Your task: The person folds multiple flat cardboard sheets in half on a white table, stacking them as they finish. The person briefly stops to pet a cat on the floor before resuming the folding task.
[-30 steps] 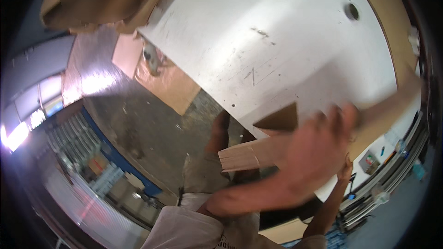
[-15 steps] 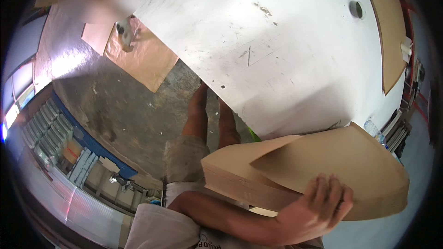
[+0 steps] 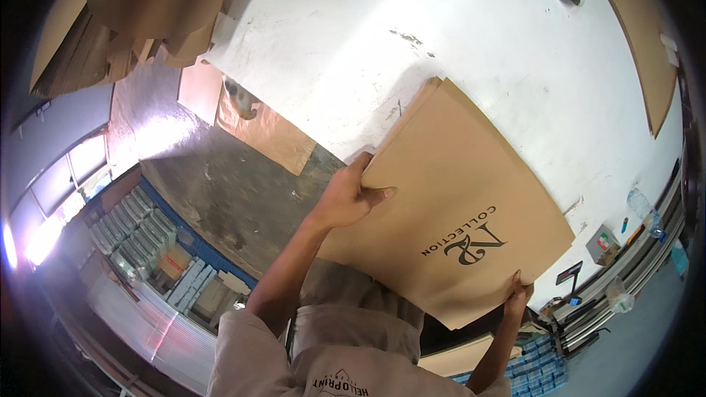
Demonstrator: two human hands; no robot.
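Observation:
A stack of brown cardboard sheets (image 3: 441, 169), with a dark printed mark on the top face, rests partly on the white table (image 3: 500, 44) and juts past its near edge toward my body. My left hand (image 3: 351, 195) grips the stack's left edge, thumb on the top face and fingers underneath, out of sight. At the near right corner my right hand (image 3: 519, 294) is closed on the stack, a fingertip showing on top.
Brown board (image 3: 632, 37) lies along the table's far right side. A clear plastic bottle (image 3: 644, 209) and a small box (image 3: 603, 245) sit at the right. Brown paper (image 3: 268, 136) with a cat (image 3: 240, 99) on it covers part of the floor. Cardboard (image 3: 81, 59) is piled far left.
The stack has moved left and further onto the table, and its printed face now shows. My left hand went from the top sheet to the left edge; my right hand has come into view.

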